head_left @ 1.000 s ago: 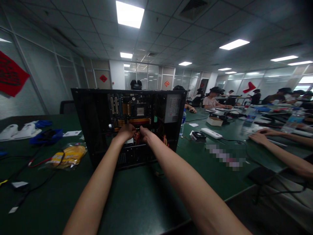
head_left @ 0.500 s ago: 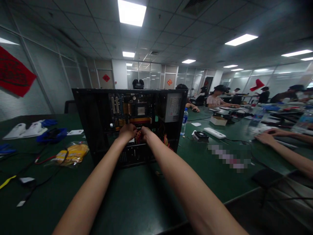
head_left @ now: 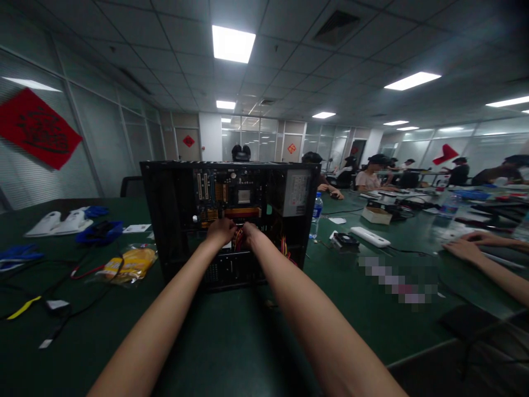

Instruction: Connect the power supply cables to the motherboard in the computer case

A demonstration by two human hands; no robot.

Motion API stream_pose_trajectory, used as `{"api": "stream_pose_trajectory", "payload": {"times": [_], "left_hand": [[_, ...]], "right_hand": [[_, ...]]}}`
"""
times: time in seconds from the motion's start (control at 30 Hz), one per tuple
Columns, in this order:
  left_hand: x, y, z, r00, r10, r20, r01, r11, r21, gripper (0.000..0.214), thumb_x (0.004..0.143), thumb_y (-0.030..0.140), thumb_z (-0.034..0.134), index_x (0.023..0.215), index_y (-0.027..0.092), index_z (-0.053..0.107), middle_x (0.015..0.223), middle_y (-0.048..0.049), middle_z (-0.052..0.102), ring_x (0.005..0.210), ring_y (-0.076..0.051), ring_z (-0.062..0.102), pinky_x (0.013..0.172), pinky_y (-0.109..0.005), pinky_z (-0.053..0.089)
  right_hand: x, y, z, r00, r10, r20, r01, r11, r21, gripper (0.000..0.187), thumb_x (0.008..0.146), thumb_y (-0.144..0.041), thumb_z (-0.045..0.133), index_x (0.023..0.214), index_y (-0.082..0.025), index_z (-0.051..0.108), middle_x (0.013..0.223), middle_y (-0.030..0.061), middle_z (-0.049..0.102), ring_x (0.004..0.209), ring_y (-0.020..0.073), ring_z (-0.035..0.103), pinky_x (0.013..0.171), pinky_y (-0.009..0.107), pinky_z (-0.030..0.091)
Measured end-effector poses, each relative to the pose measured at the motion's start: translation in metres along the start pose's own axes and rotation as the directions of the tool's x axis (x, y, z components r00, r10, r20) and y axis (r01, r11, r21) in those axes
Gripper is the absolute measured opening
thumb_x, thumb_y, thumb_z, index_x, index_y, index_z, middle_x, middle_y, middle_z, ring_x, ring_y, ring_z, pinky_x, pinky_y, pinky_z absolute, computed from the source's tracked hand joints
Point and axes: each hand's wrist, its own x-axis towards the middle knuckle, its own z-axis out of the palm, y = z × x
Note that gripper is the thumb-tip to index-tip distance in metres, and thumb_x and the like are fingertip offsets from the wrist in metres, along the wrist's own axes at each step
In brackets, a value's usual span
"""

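Observation:
An open black computer case (head_left: 152,220) stands upright before me on the green table, its inside facing me. Both hands reach into its lower middle. Between them runs a bundle of red and yellow power cables (head_left: 238,239). My left hand (head_left: 222,231) is closed at the bundle's left side. From the right, my right hand (head_left: 251,234) closes on the same cables; the fingertips are partly hidden. Above the hands is the motherboard (head_left: 231,190), with a grey power supply (head_left: 296,192) at its upper right. More coloured wires (head_left: 285,246) hang below that supply.
Left on the table lie white-and-blue gloves (head_left: 60,222), a blue tray (head_left: 99,232), a yellow packet (head_left: 131,264) and loose cables. At right are a water bottle (head_left: 316,214), a cooling fan (head_left: 344,241), a white power strip (head_left: 371,237) and a co-worker's hands (head_left: 465,246).
The whole scene has shifted slightly right and down in view as my head moved. Both hands stay at the cable bundle inside the case.

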Motion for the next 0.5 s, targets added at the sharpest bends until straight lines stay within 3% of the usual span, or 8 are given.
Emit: {"api": "stream_pose_trajectory", "payload": {"times": [0.2, 0.5], "left_hand": [[0.001, -0.001, 0.0026, 1.0, 0.001, 0.0, -0.001, 1.0, 0.006, 0.028, 0.097, 0.037, 0.06, 0.114, 0.016, 0.064, 0.113, -0.0085, 0.066, 0.101, -0.022, 0.065, 0.089, -0.043, 0.055], [-0.0048, 0.0067, -0.0027, 0.999, -0.033, -0.01, 0.034, 0.999, 0.021, 0.027, 0.097, 0.038, 0.06, 0.112, 0.016, 0.065, 0.112, -0.0083, 0.066, 0.101, -0.022, 0.065, 0.089, -0.042, 0.055]], "right_hand": [[-0.0051, -0.0032, 0.0029, 0.986, 0.143, -0.09, -0.139, 0.989, 0.053, 0.031, 0.099, -0.035, 0.06, 0.122, -0.015, 0.06, 0.114, 0.0086, 0.064, 0.092, 0.0195, 0.066, 0.077, 0.037, 0.059], [-0.0072, -0.0058, 0.0043, 0.983, 0.133, -0.124, -0.127, 0.99, 0.056, 0.028, 0.099, -0.034, 0.06, 0.118, -0.014, 0.061, 0.106, 0.0068, 0.065, 0.083, 0.0165, 0.066, 0.07, 0.032, 0.058]]}}
